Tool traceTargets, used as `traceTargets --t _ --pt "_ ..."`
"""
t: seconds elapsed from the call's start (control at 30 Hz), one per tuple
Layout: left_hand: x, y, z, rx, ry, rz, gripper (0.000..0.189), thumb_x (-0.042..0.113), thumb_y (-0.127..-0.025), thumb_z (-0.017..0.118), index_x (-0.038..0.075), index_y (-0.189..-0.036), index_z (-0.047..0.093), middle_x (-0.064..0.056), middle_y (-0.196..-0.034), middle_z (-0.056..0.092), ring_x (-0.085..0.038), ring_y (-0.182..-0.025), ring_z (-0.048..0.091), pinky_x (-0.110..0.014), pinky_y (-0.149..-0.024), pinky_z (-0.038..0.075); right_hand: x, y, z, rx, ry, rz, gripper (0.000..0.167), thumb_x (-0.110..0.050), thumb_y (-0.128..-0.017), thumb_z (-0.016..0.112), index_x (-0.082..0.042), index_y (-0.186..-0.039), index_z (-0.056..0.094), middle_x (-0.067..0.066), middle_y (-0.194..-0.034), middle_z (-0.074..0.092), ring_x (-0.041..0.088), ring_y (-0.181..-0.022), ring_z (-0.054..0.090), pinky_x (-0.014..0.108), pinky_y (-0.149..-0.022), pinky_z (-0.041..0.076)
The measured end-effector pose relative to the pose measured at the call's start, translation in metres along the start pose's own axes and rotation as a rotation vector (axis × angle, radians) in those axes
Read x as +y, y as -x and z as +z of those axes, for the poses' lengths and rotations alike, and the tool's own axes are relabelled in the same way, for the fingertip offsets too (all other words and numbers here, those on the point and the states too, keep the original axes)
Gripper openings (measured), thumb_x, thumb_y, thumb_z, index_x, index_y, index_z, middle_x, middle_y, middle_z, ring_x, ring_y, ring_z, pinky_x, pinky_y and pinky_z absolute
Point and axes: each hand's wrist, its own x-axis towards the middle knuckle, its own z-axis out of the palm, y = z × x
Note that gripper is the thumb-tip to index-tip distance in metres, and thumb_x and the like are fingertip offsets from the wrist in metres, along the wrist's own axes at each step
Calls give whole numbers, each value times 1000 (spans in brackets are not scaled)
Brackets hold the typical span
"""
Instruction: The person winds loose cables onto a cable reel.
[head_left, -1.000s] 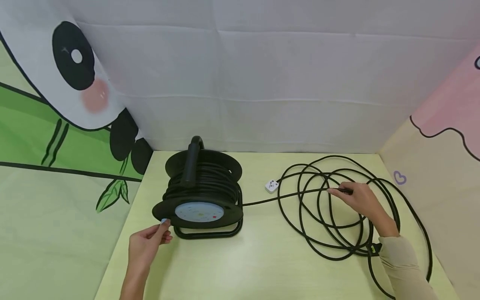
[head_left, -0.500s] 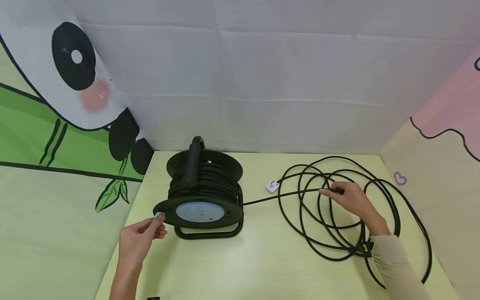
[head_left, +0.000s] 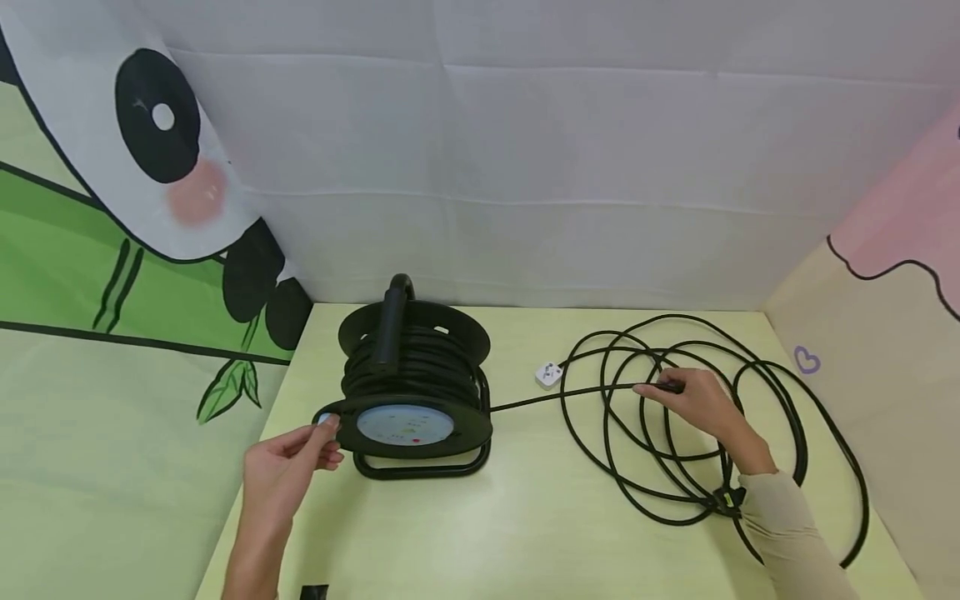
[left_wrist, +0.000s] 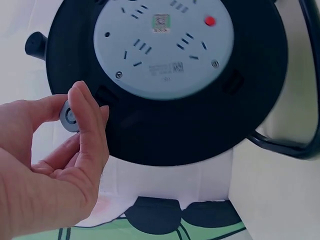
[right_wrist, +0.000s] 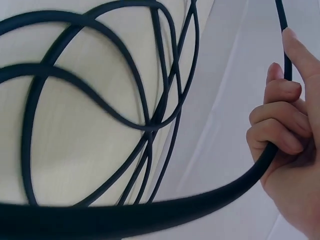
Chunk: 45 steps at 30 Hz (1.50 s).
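Observation:
A black cable reel (head_left: 468, 433) stands on the left half of the table, black cable wound on its drum. Its front disc carries a pale blue socket panel (left_wrist: 165, 50) with a red button. My left hand (head_left: 273, 475) pinches the small grey crank knob (left_wrist: 68, 117) at the disc's left edge between thumb and fingers. To the right, my right hand (head_left: 697, 404) has its fingers curled round the cable (head_left: 528, 402). That stretch runs nearly straight from the hand to the reel. In the right wrist view, the cable (right_wrist: 220, 192) passes through the fingers.
Loose cable loops (head_left: 675, 523) overlap across the table's right side, partly under the right forearm. A white plug (head_left: 548, 375) lies at their left edge. A small dark object (head_left: 313, 592) shows at the bottom edge. A white cloth wall (head_left: 525, 167) stands behind the table.
The knob and my left hand have shifted up and left along the disc's edge. The red button has turned clockwise with the disc. My right hand has moved left towards the reel.

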Motion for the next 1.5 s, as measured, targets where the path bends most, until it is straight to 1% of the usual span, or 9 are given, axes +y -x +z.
traceTargets --t 0.2,0.33,0.5,0.73,0.93,1.07,1.2,1.4,1.5 --pt "11 8 9 -14 6 37 39 20 -97 74 -15 -114 70 2 -70 72 -13 -59 70 -24 -64 62 -8 -4 5 -23 -22 39 29 -36 -92 80 -13 -80 67 -3 -68 55 14 -63 44 27 -60 37" --pt "17 13 14 -19 30 59 35 17 -97 75 -15 -111 71 -2 -69 72 -14 -57 69 -26 -64 63 -15 -6 9 -49 -42 47 32 -37 -93 78 -12 -77 66 -3 -64 50 14 -60 42 27 -59 35" --pt "23 19 19 -50 51 106 33 15 -95 77 -16 -106 71 -6 -69 72 -16 -56 68 -27 -61 62 -22 -9 16 -94 -56 -3 32 -37 -97 74 -14 -76 65 -6 -62 45 10 -57 38 26 -57 32" --pt "30 26 29 -112 47 159 31 14 -94 77 -15 -101 72 -10 -71 70 -17 -56 67 -28 -62 62 -30 -13 25 -93 -95 -89 25 -30 -97 75 -16 -77 68 -9 -61 46 6 -54 37 25 -56 34" --pt "34 30 35 -163 -3 216 25 13 -95 77 -12 -99 74 -15 -72 70 -20 -59 69 -28 -63 62 -35 -16 31 -135 -163 -102 16 -27 -99 72 -15 -88 75 -8 -66 55 6 -56 41 25 -54 36" --pt "36 32 41 -190 -11 244 22 11 -95 76 -11 -98 75 -17 -72 70 -22 -59 69 -29 -63 63 -38 -17 35 -155 -186 -114 15 -26 -99 72 -17 -86 73 -7 -67 54 6 -57 40 25 -54 36" --pt "36 32 47 -208 4 258 20 9 -95 76 -11 -96 75 -19 -72 69 -25 -59 70 -30 -62 64 -43 -18 39 -154 -195 -133 18 -25 -99 72 -19 -82 69 -7 -63 48 5 -56 37 24 -54 33" --pt "34 33 57 -258 29 280 21 9 -95 75 -12 -95 74 -17 -71 70 -28 -60 70 -31 -62 64 -49 -21 46 -158 -188 -155 12 -24 -97 74 -15 -90 75 -10 -72 63 5 -59 48 24 -54 43" --pt "33 34 62 -293 63 282 24 10 -95 75 -14 -91 73 -15 -71 69 -25 -59 69 -33 -62 64 -54 -23 50 -165 -189 -159 13 -25 -97 75 -16 -89 75 -11 -71 62 6 -58 49 24 -53 43"
